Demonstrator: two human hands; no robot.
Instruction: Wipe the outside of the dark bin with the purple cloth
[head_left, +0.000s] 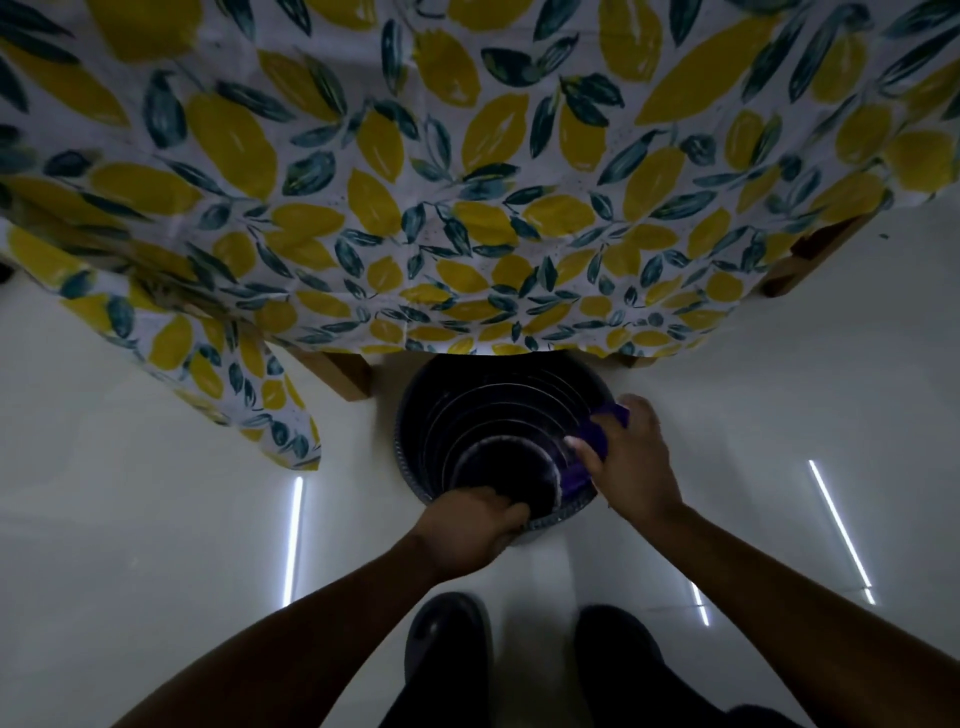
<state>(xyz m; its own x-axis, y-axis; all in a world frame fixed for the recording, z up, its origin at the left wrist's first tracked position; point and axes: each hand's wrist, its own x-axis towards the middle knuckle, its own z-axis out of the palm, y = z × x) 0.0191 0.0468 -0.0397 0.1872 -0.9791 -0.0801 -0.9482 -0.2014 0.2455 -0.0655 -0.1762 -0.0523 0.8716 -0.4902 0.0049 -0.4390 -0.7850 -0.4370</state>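
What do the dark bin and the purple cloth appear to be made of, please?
Dark bin: probably moulded plastic, going by the smooth inner wall with stepped rings and the ribbed outside. Purple cloth: soft fabric, possibly microfibre; it bunches under the right hand.

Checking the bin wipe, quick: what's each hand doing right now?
Left hand: closed on the near rim of the dark bin.
Right hand: closed on the purple cloth, at the bin's right rim.

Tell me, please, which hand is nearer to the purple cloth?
The right hand: it presses the purple cloth against the right side of the dark bin. The left hand grips the bin's near rim, apart from the cloth.
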